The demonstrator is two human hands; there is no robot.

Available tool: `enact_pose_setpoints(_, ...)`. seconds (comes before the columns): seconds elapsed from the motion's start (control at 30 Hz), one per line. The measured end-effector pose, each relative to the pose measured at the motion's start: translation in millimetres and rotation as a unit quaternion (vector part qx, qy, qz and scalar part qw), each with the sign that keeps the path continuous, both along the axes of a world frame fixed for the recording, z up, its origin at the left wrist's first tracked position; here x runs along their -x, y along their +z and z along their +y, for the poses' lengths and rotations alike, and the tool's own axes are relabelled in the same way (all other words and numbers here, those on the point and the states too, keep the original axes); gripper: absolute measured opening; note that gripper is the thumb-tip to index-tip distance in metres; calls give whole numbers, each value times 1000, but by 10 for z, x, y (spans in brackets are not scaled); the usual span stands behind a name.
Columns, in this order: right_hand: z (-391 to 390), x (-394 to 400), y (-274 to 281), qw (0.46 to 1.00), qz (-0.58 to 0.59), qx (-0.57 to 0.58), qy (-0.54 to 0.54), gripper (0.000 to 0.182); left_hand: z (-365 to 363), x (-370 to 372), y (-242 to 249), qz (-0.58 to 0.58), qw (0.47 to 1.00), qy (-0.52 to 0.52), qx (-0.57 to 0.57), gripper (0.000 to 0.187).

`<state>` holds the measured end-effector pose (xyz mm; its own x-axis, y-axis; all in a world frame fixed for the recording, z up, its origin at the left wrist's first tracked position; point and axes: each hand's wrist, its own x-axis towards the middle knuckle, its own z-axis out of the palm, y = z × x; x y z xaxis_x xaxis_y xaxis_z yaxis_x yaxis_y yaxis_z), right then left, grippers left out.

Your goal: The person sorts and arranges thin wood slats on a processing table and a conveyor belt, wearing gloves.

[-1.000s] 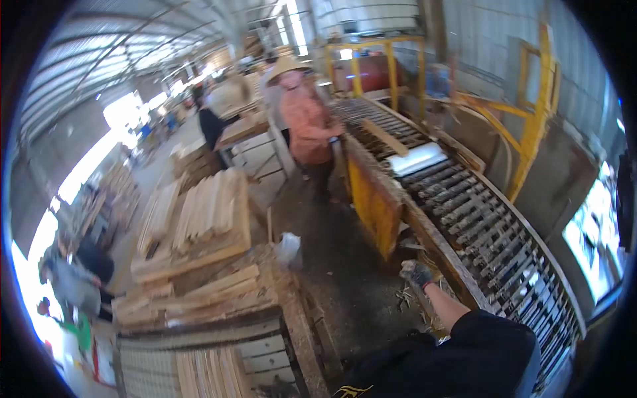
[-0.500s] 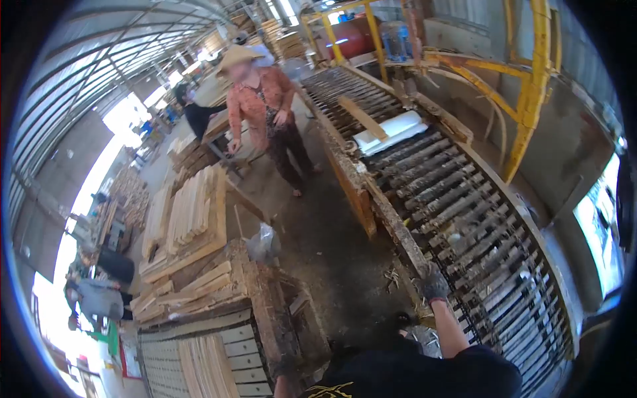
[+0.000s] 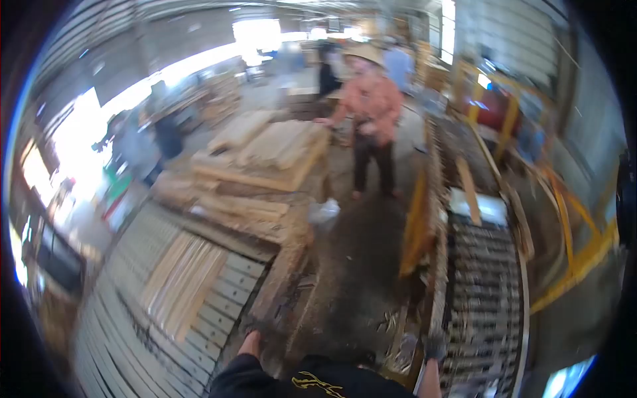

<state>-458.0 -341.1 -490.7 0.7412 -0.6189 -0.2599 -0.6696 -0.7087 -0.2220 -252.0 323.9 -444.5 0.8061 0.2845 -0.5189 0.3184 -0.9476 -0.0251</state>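
My left hand [image 3: 255, 325], in a dark glove, rests at the wooden edge of the slatted conveyor [image 3: 232, 292] on the left. Pale wood strips [image 3: 182, 282] lie side by side on that conveyor's slats. On the other side, my right hand [image 3: 434, 348], also dark-gloved, is at the worn side rail [image 3: 436, 292] of the roller conveyor [image 3: 484, 298]. Motion blur smears the fingers of both hands. Farther up the rollers, a wooden board [image 3: 468, 189] lies across a white slab or sheet [image 3: 492, 207].
Ahead, a person in a straw hat [image 3: 371, 99] stands beside a stack of pale boards [image 3: 279, 142]. Loose wood pieces [image 3: 242, 209] and a clear plastic bag [image 3: 324, 211] lie nearer. Yellow metal framing [image 3: 564, 205] stands at the right. Scraps litter the floor [image 3: 358, 278] between the conveyors.
My view has swung left, bringing the left conveyor and my left hand into fuller sight. My right hand stays at the roller conveyor's rail. The person's arm now reaches to the board stack.
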Motion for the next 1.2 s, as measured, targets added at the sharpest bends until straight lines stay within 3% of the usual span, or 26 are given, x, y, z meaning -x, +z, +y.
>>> enact_pose_setpoints(0.1, -74, -57, -132, 998, 12, 53, 10, 70, 22, 7, 224, -21, 999, 28, 36, 51)
enact_pose_setpoints(0.27, 34, -336, 6, 996, 27, 44, -77, 68, 274, 69, 495, -105, 985, 112, 83, 52)
enact_pose_setpoints(0.37, 107, -312, 57, 991, 36, 19, -128, 67, 597, 92, 139, -177, 959, 166, 144, 45)
enact_pose_setpoints(0.4, 163, -290, 110, 989, 36, 10, -142, 66, 618, 172, 130, -257, 942, 170, 133, 43)
enact_pose_setpoints(0.5, 321, -185, 191, 983, 37, -7, -178, 65, 756, 144, 153, -219, 947, 172, 161, 42)
enact_pose_setpoints(0.63, 443, 8, 208, 976, 29, -27, -215, 63, 737, 137, 214, -184, 953, 174, 164, 57)
enact_pose_setpoints(0.83, 464, 234, 241, 958, -10, -66, -279, 60, 693, 30, 81, -221, 947, 172, 157, 49)
enact_pose_setpoints(0.87, -90, 339, -561, 985, 18, 11, -169, 61, 680, 4, 93, -230, 949, 165, 137, 49)
enact_pose_setpoints(0.93, -214, 420, -883, 970, 67, 232, 37, 63, 744, -55, -77, -242, 957, 133, 93, 50)
enact_pose_setpoints(0.97, -318, 403, -910, 988, 2, 143, -62, 62, 749, -68, -182, -247, 959, 115, 72, 51)
enact_pose_setpoints(1.0, -209, 369, -761, 987, -26, 140, -80, 61, 777, -80, -318, -238, 961, 122, 65, 49)
enact_pose_setpoints(1.03, -123, 380, -697, 984, -51, 152, -75, 60, 827, -107, -441, -230, 964, 120, 59, 48)
enact_pose_setpoints(1.07, -134, 464, -933, 964, -120, 234, -49, 59, 813, -175, -474, -225, 967, 110, 55, 48)
enact_pose_setpoints(1.13, -55, 292, -461, 991, -11, 19, -129, 76, 720, -189, -335, -126, 980, 144, 53, 48)
enact_pose_setpoints(1.17, -14, 203, -234, 981, 55, -70, -172, 84, 694, -227, -488, -169, 977, 133, -10, 46)
enact_pose_setpoints(1.2, 112, 157, -26, 979, 38, -79, -182, 83, 701, -236, -806, -213, 967, 123, -72, 44)
